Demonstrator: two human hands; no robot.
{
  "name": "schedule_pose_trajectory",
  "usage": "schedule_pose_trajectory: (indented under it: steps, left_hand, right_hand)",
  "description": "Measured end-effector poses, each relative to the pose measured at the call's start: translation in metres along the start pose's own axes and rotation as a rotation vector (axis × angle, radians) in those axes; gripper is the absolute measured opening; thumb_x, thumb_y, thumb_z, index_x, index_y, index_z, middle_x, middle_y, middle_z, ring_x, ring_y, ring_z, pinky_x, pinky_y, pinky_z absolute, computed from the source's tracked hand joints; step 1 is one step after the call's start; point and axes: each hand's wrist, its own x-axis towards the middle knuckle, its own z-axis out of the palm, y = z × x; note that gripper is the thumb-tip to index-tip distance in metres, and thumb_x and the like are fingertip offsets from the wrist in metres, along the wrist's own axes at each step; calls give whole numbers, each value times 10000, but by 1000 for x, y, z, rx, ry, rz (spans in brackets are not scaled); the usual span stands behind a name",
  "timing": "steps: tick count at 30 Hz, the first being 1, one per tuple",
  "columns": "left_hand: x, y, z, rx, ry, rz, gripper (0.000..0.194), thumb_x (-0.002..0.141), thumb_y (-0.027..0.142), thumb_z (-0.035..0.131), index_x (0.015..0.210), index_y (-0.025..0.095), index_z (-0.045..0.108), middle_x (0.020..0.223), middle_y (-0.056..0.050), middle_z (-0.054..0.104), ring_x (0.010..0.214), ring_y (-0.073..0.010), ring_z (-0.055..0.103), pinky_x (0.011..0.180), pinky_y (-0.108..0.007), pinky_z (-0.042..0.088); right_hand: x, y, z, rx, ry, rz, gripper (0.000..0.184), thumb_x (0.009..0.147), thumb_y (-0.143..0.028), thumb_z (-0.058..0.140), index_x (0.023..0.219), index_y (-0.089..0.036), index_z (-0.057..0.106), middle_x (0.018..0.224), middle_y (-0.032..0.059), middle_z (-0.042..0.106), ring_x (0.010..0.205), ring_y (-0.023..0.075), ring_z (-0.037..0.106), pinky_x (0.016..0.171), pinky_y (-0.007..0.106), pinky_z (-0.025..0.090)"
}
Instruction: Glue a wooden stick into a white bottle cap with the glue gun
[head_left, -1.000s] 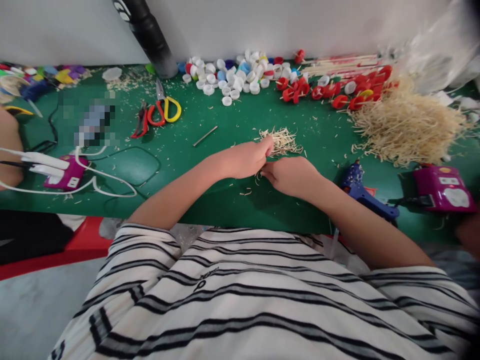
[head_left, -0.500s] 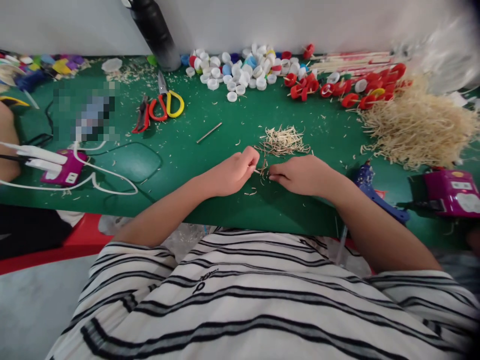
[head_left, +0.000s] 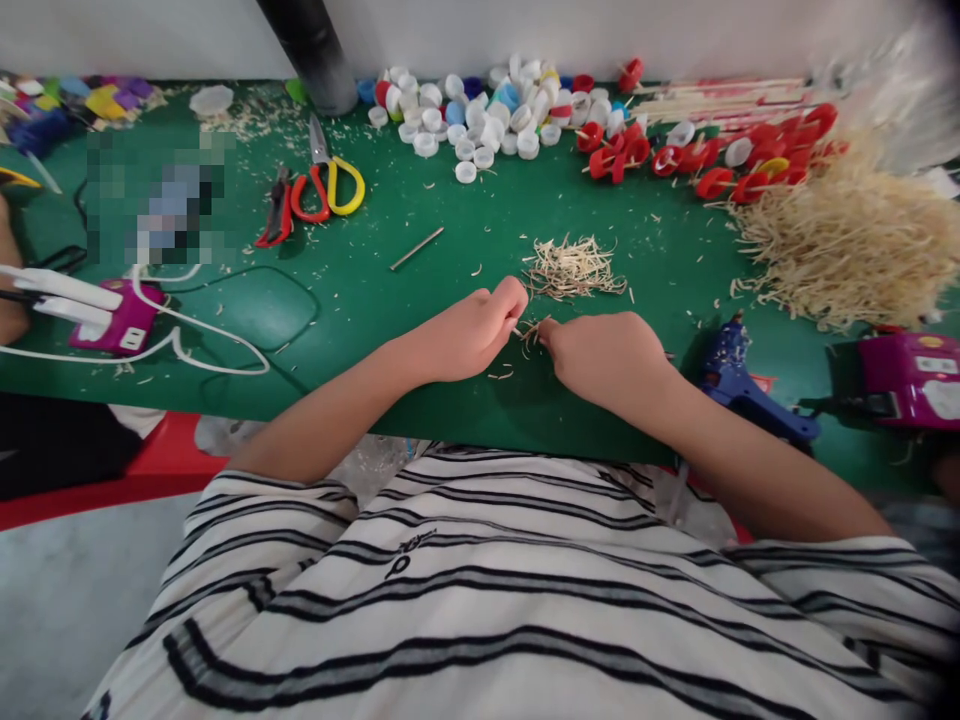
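My left hand [head_left: 484, 328] is closed just left of the small pile of pale, straw-like strands [head_left: 576, 268]. A thin pale tip shows at its fingertips; the rest of what it holds is hidden. My right hand [head_left: 606, 358] is also closed, its thumb and fingertips pointing left toward the left hand, with a narrow gap between the two. A few loose brownish strands [head_left: 529, 334] lie in that gap, by the right fingertips. Whether the right fingers pinch any of them is hard to see.
Scissors [head_left: 330, 180] and red-handled pliers [head_left: 277, 210] lie left, near a thin rod [head_left: 417, 249]. Bottle caps [head_left: 480, 120] and red cap pieces [head_left: 705, 165] line the back. At right are a big strand heap [head_left: 847, 250], a blue glue gun [head_left: 735, 375] and a purple socket box [head_left: 911, 375].
My hands, together at the pile's lower edge a second ago, have come apart, the left moving left and down. Since then the right hand has turned slightly, fingertips a little higher. The camera view has shifted.
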Motion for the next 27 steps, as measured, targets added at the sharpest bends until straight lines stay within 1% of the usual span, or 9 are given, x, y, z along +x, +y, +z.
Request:
schedule_pose_trajectory:
  steps: [4, 7, 15, 17, 18, 19, 21, 23, 27]
  left_hand:
    - [0, 2, 1, 30, 13, 31, 131, 1053, 154, 363, 965, 251, 347, 855, -21, 514, 690, -162, 426, 651, -360, 291]
    - [0, 2, 2, 8, 27, 38, 121, 1045, 153, 367, 978, 252, 346, 870, -21, 509, 696, -161, 428, 657, -354, 320]
    - [1, -12, 20, -19, 198, 181, 103, 1038, 163, 386, 1016, 260, 356, 884, -8, 496, 699, -151, 443, 670, -344, 381]
    - [3, -9, 20, -138, 322, 186, 56, 1077, 243, 392, 1034, 268, 367, 889, -3, 483, 687, -142, 461, 649, -334, 396]
    - [5, -7, 17, -234, 423, 185, 62, 1099, 299, 390, 1045, 275, 370, 877, 5, 465, 668, -137, 460, 630, -328, 396]
    - [7, -4, 14, -334, 570, 173, 98, 1115, 353, 387, 1046, 285, 367, 857, 18, 435, 628, -127, 431, 599, -318, 375]
    - [10, 2, 6, -486, 773, 215, 136, 1102, 371, 481, 1036, 300, 385, 770, 47, 333, 557, -113, 348, 555, -300, 317]
    - [10, 4, 1, -539, 849, 244, 145, 1093, 394, 537, 1061, 311, 423, 672, 70, 271, 515, -117, 276, 529, -303, 268]
    - [5, -5, 3, -525, 647, 72, 226, 1095, 504, 553, 1094, 307, 442, 698, 68, 424, 557, -123, 435, 573, -323, 377]
  right_hand:
    - [3, 6, 2, 23, 18, 14, 501, 1090, -290, 295, 1267, -214, 757, 896, 188, 818, 796, 310, 756, 604, 355, 349]
    - [5, 5, 2, 46, 15, 57, 492, 1085, -303, 313, 1239, -221, 773, 915, 190, 821, 785, 310, 748, 600, 360, 354]
    - [5, 3, 3, 61, 29, 72, 486, 1072, -271, 332, 1256, -211, 779, 903, 194, 813, 804, 312, 752, 618, 365, 376]
    - [4, 3, 4, 56, 25, 68, 478, 1048, -236, 355, 1297, -209, 761, 894, 187, 812, 786, 306, 742, 610, 362, 366]
    - [4, 3, 4, 55, 25, 64, 474, 1033, -223, 371, 1313, -204, 754, 890, 185, 812, 778, 307, 737, 607, 364, 364]
    - [5, 3, 4, 56, 24, 56, 469, 1019, -214, 388, 1315, -199, 751, 889, 185, 810, 776, 310, 733, 606, 368, 363]
    - [6, 4, 5, 64, 23, 46, 442, 1003, -218, 413, 1268, -200, 766, 892, 181, 808, 781, 315, 729, 609, 373, 365]
    - [7, 6, 5, 80, 23, 48, 420, 1020, -259, 410, 1209, -219, 783, 897, 172, 807, 785, 314, 727, 613, 374, 367]
    - [9, 15, 4, 85, 57, 107, 457, 1074, -341, 363, 1241, -252, 779, 908, 160, 810, 778, 303, 718, 618, 364, 350]
